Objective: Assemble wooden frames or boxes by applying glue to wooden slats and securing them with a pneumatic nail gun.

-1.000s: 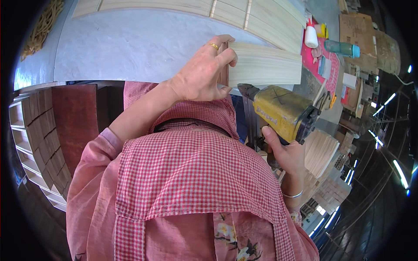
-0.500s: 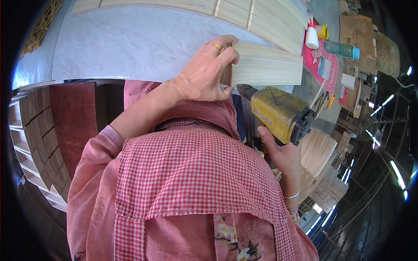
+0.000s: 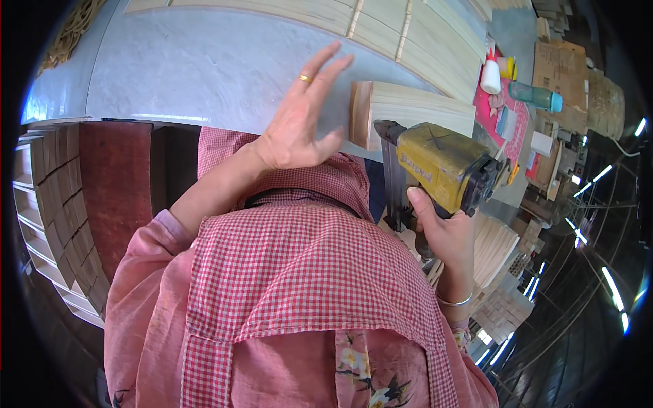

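The right hand (image 3: 442, 234) is wrapped around the grip of a yellow nail gun (image 3: 439, 163), fingers closed tight on it, with the tool's dark nose pointing up toward the near end of a stack of thin pale wooden slats (image 3: 411, 112) that lies on the grey tabletop (image 3: 204, 68). The nose sits just beside the stack's squared end; whether it touches the wood cannot be told from this angle. The left hand (image 3: 299, 119) is lifted off the stack with its fingers spread flat and open, holding nothing, hovering over the bare tabletop just left of the slats; a gold ring shows on one finger. Judging from this, the slats are already gathered and squared into one bundle, and the fastening of that end looks to be the step in hand, with no nail heads visible to show how much is done. Farther back lie long joined slat panels (image 3: 408, 27), which look like finished pieces. A white glue bottle (image 3: 491, 71) stands on a red mat (image 3: 500, 109) at the right, well apart from the hands.
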### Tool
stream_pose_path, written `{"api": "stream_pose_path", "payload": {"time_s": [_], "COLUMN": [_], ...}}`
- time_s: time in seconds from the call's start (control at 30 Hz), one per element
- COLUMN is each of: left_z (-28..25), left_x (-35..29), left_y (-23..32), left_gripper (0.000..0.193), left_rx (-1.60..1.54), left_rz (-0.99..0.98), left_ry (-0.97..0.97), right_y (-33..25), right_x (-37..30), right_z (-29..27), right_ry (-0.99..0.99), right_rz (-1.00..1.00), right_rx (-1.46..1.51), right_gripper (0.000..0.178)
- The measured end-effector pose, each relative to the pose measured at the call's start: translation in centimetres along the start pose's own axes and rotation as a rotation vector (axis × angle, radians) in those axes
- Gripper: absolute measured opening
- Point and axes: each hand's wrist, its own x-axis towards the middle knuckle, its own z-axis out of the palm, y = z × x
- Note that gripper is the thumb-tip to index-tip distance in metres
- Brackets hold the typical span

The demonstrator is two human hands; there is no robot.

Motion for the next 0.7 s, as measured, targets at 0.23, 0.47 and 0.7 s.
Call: {"api": "stream_pose_path", "payload": {"time_s": [0.23,0.47,0.7], "left_z": [-1.3,-1.1,-1.3], "left_x": [-1.1,-1.3,-1.1], "left_y": [-0.3,-0.5,-0.5], "left_gripper": [0.086,0.086,0.084], "left_rx": [0.072,0.004,0.026], "left_rz": [-0.035,-0.056,-0.028], "left_ry": [0.072,0.11,0.186], "right_y": [-0.2,-0.6,-1.2], "right_x": [0.6,0.8,1.8], "right_z": [0.1,-0.1,-0.8], "right_ry": [-0.006,-0.033,-0.091], "right_rz": [0.015,0.012,0.002], "right_rx": [0.048,-0.026,-0.096], "right_gripper": [0.033,0.035,0.035]}}
